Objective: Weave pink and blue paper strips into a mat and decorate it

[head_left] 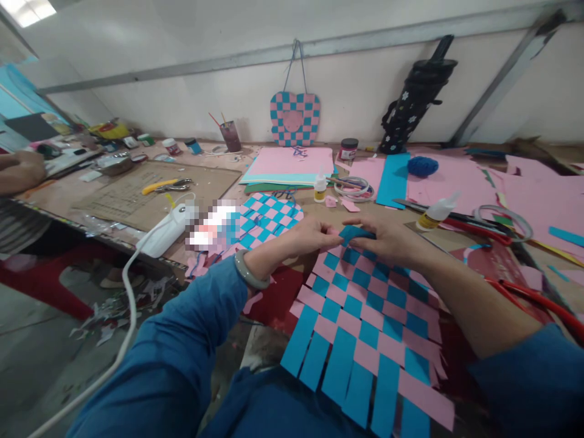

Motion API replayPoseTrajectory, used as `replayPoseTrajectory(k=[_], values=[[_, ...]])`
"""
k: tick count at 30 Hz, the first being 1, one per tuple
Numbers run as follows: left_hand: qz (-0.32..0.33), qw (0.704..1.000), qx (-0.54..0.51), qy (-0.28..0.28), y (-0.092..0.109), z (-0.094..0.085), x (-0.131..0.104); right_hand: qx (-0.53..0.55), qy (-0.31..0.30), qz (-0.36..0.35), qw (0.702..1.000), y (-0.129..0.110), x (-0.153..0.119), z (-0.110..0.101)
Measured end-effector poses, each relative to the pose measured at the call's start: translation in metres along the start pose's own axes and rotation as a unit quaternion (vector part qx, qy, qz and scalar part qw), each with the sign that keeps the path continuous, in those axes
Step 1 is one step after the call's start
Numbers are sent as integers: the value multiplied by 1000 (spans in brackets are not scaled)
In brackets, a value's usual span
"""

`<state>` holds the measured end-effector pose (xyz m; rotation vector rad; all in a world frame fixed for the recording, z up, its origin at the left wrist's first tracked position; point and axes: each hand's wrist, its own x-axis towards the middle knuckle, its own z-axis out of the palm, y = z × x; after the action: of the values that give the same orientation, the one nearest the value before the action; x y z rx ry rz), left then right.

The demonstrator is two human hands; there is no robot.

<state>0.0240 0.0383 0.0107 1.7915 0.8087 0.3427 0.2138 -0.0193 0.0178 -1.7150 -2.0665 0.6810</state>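
A woven mat of pink and blue paper strips (360,310) lies tilted at the table's front edge, its loose blue ends hanging toward me. At its far edge, my left hand (314,236) pinches a pink strip end between thumb and fingers. My right hand (383,240) has thumb and fingers closed on a blue strip (353,232) that bends up from the same edge. The two hands are close together, with the fingertips almost meeting. Just beyond them stand a small glue bottle (320,188) and, to the right, a larger tilted glue bottle (437,213).
A finished checkered piece (295,118) leans on the wall behind stacked paper sheets (292,164). Red-handled scissors (479,228) lie right, near a blue yarn ball (422,166). Yellow pliers (166,185) and a white power strip (166,231) are left. Another person's arm (22,170) rests far left.
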Motion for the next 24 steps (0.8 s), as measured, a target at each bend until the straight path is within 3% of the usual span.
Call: replayPoseTrajectory(k=[7,11,16,24], values=[[5,1000,15,4,-8,0,5,12,-70,-8,997,4,0,-3],[17,1000,14,10,-11,0,7,11,-19,-35,999,13,1,-6],[26,998,35,40,-11,-4,8,-19,29,24,999,34,6,-7],[25,991,114,71,-18,-7,15,-123,104,17,987,46,15,3]])
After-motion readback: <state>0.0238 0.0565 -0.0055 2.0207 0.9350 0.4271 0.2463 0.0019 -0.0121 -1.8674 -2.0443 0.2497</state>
